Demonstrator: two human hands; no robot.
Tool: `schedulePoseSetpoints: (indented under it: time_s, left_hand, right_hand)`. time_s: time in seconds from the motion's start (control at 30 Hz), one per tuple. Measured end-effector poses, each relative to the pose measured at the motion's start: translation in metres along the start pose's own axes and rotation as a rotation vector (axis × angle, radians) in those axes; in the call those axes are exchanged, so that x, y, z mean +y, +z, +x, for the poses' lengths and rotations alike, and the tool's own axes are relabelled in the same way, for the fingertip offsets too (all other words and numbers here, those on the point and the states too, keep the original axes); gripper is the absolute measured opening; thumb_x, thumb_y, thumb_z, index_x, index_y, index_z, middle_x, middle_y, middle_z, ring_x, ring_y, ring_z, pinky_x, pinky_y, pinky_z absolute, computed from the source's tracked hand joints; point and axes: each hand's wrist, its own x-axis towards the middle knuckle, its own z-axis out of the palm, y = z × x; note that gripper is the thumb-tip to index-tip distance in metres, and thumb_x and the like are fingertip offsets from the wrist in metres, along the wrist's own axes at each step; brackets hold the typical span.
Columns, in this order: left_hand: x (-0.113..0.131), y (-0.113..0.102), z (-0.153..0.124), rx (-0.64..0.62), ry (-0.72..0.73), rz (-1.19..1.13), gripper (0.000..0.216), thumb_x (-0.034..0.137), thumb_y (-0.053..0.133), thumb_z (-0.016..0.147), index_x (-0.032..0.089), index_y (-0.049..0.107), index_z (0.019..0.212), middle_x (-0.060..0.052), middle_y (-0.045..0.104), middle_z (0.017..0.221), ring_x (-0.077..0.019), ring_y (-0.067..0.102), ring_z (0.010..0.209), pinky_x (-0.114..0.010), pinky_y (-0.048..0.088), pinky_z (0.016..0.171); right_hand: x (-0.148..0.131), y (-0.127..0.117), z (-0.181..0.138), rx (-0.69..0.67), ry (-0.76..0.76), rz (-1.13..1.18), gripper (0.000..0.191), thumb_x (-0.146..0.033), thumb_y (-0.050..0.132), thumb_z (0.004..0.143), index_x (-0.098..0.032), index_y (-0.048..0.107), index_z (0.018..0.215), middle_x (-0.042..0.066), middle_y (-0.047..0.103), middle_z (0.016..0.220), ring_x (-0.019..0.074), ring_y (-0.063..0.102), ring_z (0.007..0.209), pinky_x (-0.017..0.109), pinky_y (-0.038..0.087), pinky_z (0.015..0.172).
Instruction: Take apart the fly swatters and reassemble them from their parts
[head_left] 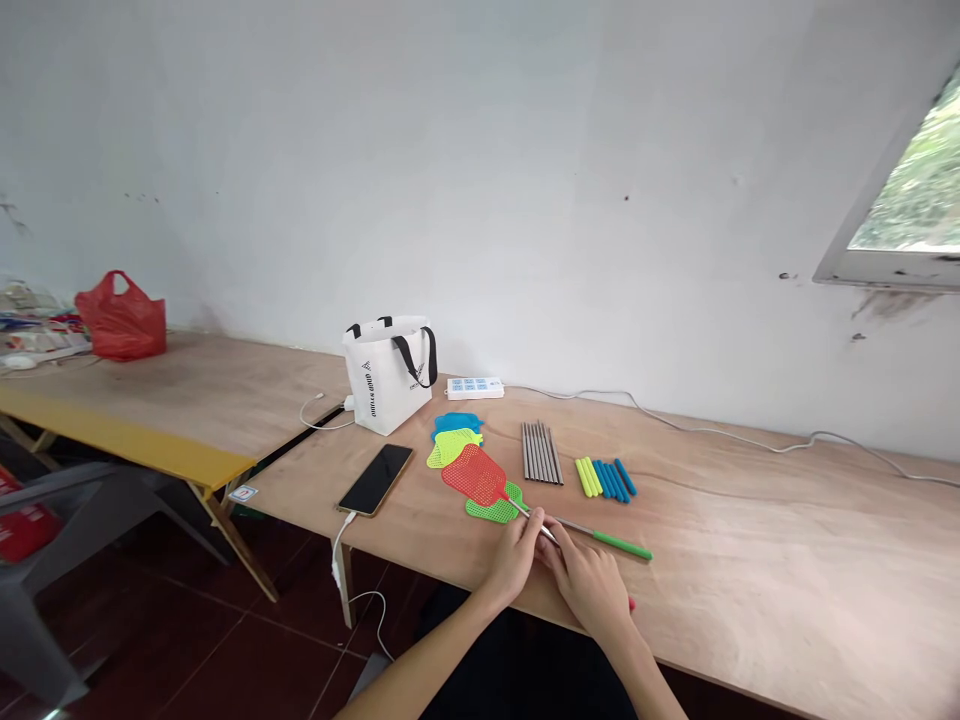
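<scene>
Left fingers (532,524), right fingers (561,556) gripping red swatter (493,487) by its shaft (548,535), mesh head (472,473) beyond them.

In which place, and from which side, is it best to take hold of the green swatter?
Probably by its green handle, from above and the right: this slim, straight end lies uncovered beyond the right hand, whereas the red swatter partly covers the green head in this view.
</scene>
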Motion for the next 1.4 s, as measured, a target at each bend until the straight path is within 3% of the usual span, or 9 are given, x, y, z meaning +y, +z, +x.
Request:
schedulePoseSetpoints:
  time_s: [0.2,0.33,0.6,0.73,0.9,1.07,1.2,1.3,1.4]
  left_hand:
    - [0.003,-0.001,-0.001,0.003,-0.011,0.012,0.064,0.073,0.054,0.088,0.013,0.071,0.096,-0.009,0.070,0.085,-0.0246,0.067,0.082,-0.036,0.053,0.074]
    - [0.006,0.000,-0.003,-0.002,-0.005,0.012,0.066,0.076,0.050,0.089,0.014,0.072,0.093,-0.010,0.071,0.085,-0.0266,0.068,0.083,-0.037,0.053,0.074]
    - [0.034,0.000,-0.011,0.217,0.166,-0.036,0.058,0.075,0.051,0.089,0.022,0.062,0.068,-0.010,0.074,0.083,-0.0301,0.068,0.096,-0.043,0.046,0.100]
    - [0.065,-0.025,0.002,0.374,0.226,-0.142,0.056,0.077,0.054,0.086,0.024,0.048,0.066,-0.006,0.071,0.070,-0.0293,0.070,0.089,-0.045,0.048,0.096]
    - [0.091,-0.059,0.017,0.470,0.373,-0.191,0.057,0.075,0.056,0.087,0.024,0.045,0.067,-0.001,0.063,0.060,-0.0258,0.069,0.078,-0.043,0.051,0.091]
    - [0.113,-0.111,0.024,0.688,0.491,-0.227,0.059,0.074,0.063,0.084,0.023,0.043,0.063,0.003,0.055,0.056,-0.0188,0.061,0.066,-0.036,0.050,0.083]
    - [0.134,-0.156,0.022,0.828,0.615,-0.316,0.056,0.066,0.070,0.083,0.021,0.043,0.065,0.007,0.045,0.057,-0.0124,0.051,0.056,-0.030,0.049,0.072]
    - [0.144,-0.168,0.017,0.807,0.625,-0.328,0.055,0.065,0.073,0.081,0.021,0.044,0.066,0.007,0.044,0.059,-0.0113,0.049,0.055,-0.028,0.048,0.068]
    - [0.144,-0.160,0.015,0.753,0.612,-0.336,0.054,0.064,0.074,0.080,0.020,0.046,0.066,0.007,0.045,0.060,-0.0114,0.051,0.055,-0.028,0.048,0.067]
  right_hand:
    - [0.000,0.002,0.001,0.050,-0.021,0.002,0.036,-0.033,0.035,0.107,-0.027,0.059,0.133,0.004,0.080,0.100,0.0202,0.074,0.074,0.026,0.036,0.057]
    - [0.000,0.002,0.001,0.058,-0.024,0.014,0.035,-0.035,0.033,0.108,-0.026,0.062,0.126,0.003,0.080,0.091,0.0205,0.074,0.073,0.027,0.033,0.056]
    - [-0.004,0.002,0.003,0.107,-0.055,0.056,0.047,-0.038,0.020,0.110,-0.022,0.064,0.114,0.004,0.077,0.077,0.0193,0.070,0.062,0.029,0.023,0.051]
    - [0.007,-0.011,0.004,0.116,-0.059,0.028,0.040,-0.038,0.027,0.109,-0.023,0.064,0.102,0.004,0.075,0.074,0.0198,0.070,0.063,0.029,0.021,0.052]
    - [0.046,-0.024,0.002,0.050,-0.028,-0.020,0.039,-0.040,0.031,0.108,-0.025,0.059,0.086,0.001,0.070,0.067,0.0192,0.066,0.058,0.030,0.016,0.052]
    - [0.095,-0.024,-0.006,0.022,-0.028,0.070,0.037,-0.037,0.030,0.108,-0.025,0.059,0.088,0.003,0.073,0.077,0.0211,0.070,0.072,0.027,0.029,0.058]
    - [0.109,-0.023,-0.008,-0.003,-0.032,0.128,0.039,-0.043,0.029,0.107,-0.025,0.057,0.085,0.003,0.072,0.078,0.0219,0.069,0.075,0.028,0.035,0.062]
    - [0.105,-0.019,-0.006,-0.008,-0.023,0.130,0.040,-0.044,0.028,0.107,-0.026,0.057,0.086,0.003,0.071,0.077,0.0228,0.069,0.074,0.028,0.035,0.062]
    - [0.104,-0.017,-0.007,-0.010,-0.012,0.173,0.040,-0.047,0.029,0.107,-0.027,0.056,0.085,0.002,0.071,0.076,0.0223,0.069,0.073,0.028,0.036,0.062]
